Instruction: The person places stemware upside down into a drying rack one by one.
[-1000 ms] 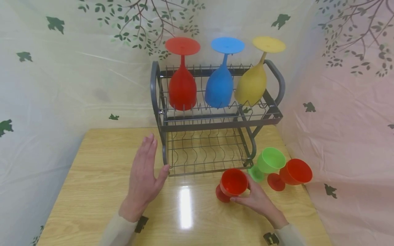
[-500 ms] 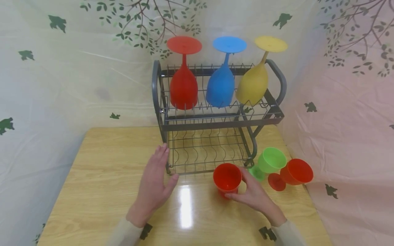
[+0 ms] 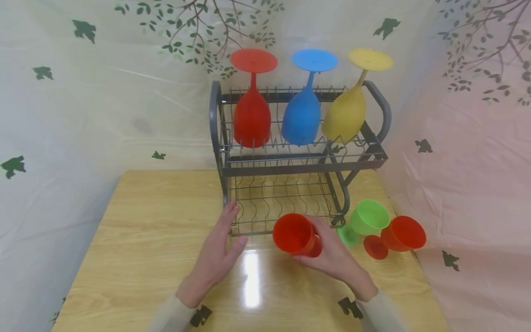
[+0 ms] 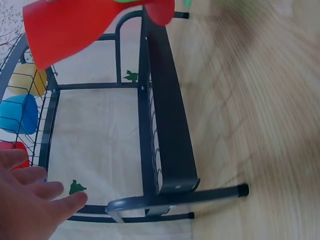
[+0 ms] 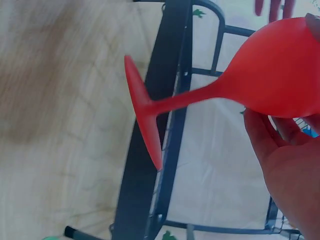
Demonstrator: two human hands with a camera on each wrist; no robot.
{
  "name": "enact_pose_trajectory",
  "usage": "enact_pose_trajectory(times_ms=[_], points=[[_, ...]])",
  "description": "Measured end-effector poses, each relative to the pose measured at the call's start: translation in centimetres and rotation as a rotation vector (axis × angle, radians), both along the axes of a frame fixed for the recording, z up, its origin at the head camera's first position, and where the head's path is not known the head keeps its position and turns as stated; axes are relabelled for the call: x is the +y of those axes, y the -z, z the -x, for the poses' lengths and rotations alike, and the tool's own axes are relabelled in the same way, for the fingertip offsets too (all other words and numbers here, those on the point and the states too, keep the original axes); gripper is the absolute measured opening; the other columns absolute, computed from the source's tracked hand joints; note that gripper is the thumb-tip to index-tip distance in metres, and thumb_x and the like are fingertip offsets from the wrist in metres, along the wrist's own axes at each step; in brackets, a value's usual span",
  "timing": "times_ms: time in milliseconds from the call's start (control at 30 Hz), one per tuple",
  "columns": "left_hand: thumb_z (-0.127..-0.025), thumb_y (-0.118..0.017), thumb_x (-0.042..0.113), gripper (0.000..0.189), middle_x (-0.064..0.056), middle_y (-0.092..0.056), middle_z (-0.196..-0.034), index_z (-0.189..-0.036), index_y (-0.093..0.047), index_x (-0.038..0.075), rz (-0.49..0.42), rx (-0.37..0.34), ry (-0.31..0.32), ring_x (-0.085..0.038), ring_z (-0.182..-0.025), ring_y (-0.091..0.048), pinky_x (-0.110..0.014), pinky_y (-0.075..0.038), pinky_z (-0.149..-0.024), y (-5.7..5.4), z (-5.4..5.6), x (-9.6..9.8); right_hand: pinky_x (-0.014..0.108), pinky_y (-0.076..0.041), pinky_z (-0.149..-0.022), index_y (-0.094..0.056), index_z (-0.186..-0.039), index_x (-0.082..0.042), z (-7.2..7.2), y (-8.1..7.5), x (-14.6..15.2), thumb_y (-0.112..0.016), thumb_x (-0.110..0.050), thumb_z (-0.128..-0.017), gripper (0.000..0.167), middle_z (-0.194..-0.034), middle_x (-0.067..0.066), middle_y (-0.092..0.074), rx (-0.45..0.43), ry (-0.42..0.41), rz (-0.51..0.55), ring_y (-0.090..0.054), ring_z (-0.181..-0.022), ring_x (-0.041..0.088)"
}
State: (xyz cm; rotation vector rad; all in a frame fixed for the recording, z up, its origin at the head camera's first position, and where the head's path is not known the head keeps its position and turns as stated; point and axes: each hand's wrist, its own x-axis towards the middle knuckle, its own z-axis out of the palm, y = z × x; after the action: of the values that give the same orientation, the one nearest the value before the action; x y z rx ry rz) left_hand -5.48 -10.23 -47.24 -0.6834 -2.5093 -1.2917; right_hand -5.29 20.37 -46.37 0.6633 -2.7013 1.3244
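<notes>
In the head view my right hand grips a red goblet round its bowl, in front of the rack's lower tier. The right wrist view shows that goblet's stem and foot held off the table, with the fingers round the bowl. My left hand is held near the lower tier's front left corner, its fingers extended and nothing in them. On the upper tier of the dark dish rack, a red goblet, a blue goblet and a yellow goblet stand upside down.
Right of the rack, a green goblet and another red goblet stand on the wooden table. The rack's lower wire tier holds no goblets. A printed cloth hangs behind and at the sides.
My right hand has lifted the red goblet from the table and moved it left, its bowl now tilted. My left hand has moved right, closer to it. The view has shifted slightly.
</notes>
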Motion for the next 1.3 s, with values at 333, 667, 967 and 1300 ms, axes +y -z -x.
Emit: enact_pose_trajectory(times_ms=[333,667,967,1300], points=[[-0.100,-0.064,0.032,0.073,0.000,-0.029,-0.169,-0.164,-0.031,0.018,-0.198,-0.208,0.031,-0.028,-0.154,-0.030,-0.059,-0.031,-0.119,-0.1,-0.4,0.7,0.042,-0.061,-0.085,-0.050,-0.147,-0.014,0.5,-1.1,-2.1,-0.096,-0.018,-0.068,0.092,-0.142,0.005,-0.054,0.103,-0.006,-0.063,-0.056,-0.124,0.026],[-0.090,-0.080,0.020,0.084,0.002,-0.030,-0.169,-0.162,-0.036,0.021,-0.351,-0.257,0.086,-0.028,-0.151,-0.036,-0.052,-0.045,-0.111,-0.4,-1.0,1.5,0.048,-0.060,-0.090,-0.054,-0.144,-0.012,0.5,-1.6,-3.3,-0.099,-0.020,-0.064,0.093,-0.142,0.011,-0.052,0.241,0.014,-0.195,-0.053,-0.125,0.029],[-0.085,-0.086,0.016,0.083,0.000,-0.037,-0.163,-0.156,-0.044,0.026,-0.420,-0.306,0.083,-0.032,-0.145,-0.043,-0.049,-0.050,-0.107,-0.5,-1.3,1.9,0.047,-0.060,-0.090,-0.055,-0.143,-0.012,0.7,-2.0,-4.3,-0.099,-0.021,-0.064,0.091,-0.139,0.012,-0.053,0.362,-0.018,-0.283,-0.052,-0.125,0.030],[-0.082,-0.087,0.013,0.083,-0.005,-0.041,-0.159,-0.154,-0.047,0.022,-0.349,-0.190,0.097,-0.029,-0.142,-0.044,-0.043,-0.055,-0.102,-0.1,-1.2,2.3,0.046,-0.059,-0.093,-0.056,-0.140,-0.009,0.8,-1.9,-5.1,-0.098,-0.022,-0.064,0.088,-0.134,0.015,-0.057,0.511,-0.051,-0.389,-0.057,-0.118,0.033]])
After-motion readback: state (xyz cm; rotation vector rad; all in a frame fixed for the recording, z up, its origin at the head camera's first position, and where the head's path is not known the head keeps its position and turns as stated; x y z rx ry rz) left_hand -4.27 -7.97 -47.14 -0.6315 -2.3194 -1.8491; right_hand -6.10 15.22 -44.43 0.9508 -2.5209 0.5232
